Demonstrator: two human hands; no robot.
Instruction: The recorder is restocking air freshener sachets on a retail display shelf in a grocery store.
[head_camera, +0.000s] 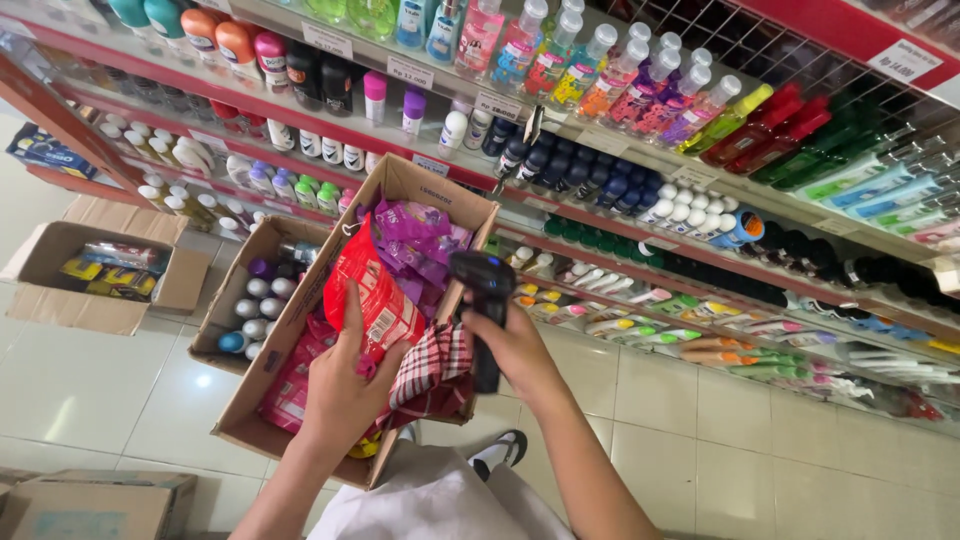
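A red pouch (368, 290) is clamped in the left hand (345, 385) over the cardboard box (262, 400), near its right edge. A black scanner (485, 300) is gripped by the right hand (515, 350), just beside the box's right wall.

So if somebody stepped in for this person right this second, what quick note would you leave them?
Left hand: gripping a red packet, lifted partly out of the cardboard box resting on the lap.
Right hand: holding a black handheld scanner, its head turned toward the red packet.
Box: full of purple packets and more red ones, with a plaid cloth at its near end.
Done: one packet picked up and presented to the scanner.
Left: whether it has scanned cannot be told; the other packets remain in the box.
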